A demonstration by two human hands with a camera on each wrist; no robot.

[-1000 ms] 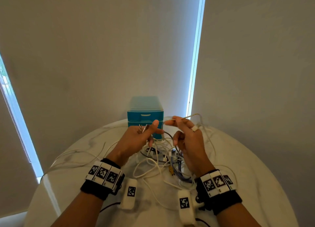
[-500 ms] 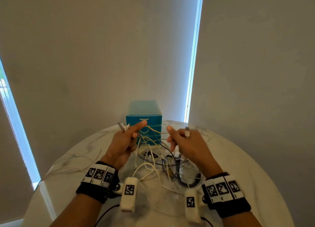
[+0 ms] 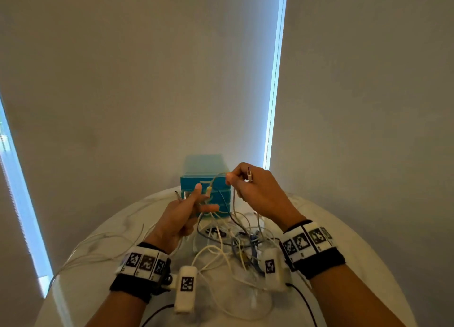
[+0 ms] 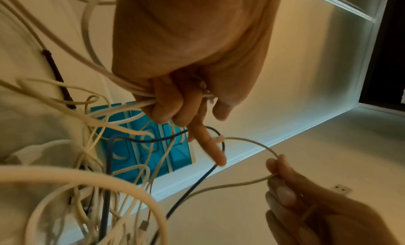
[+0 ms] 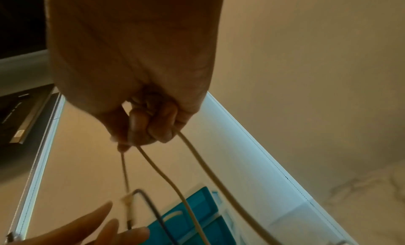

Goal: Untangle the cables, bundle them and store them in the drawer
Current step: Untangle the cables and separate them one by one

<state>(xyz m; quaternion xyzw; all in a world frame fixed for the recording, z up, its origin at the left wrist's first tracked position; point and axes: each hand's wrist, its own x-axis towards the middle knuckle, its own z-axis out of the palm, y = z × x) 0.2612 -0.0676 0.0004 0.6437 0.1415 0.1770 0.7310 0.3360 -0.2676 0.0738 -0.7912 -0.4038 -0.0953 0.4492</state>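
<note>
My left hand (image 3: 183,212) grips a bunch of white cables (image 4: 122,86); my right hand (image 3: 255,191) pinches one cream cable (image 4: 247,141) above the tangle (image 3: 235,243) on the counter (image 3: 98,290). Drawer (image 3: 205,179) at twelve o'clock. I should draw slowly, watching for snags.

A round white marbled counter (image 3: 348,248) fills the lower part of the head view. A tangle of white, grey and dark cables (image 3: 235,243) lies at its centre, and a small teal drawer unit (image 3: 205,179) stands at its far edge, centre frame.
</note>
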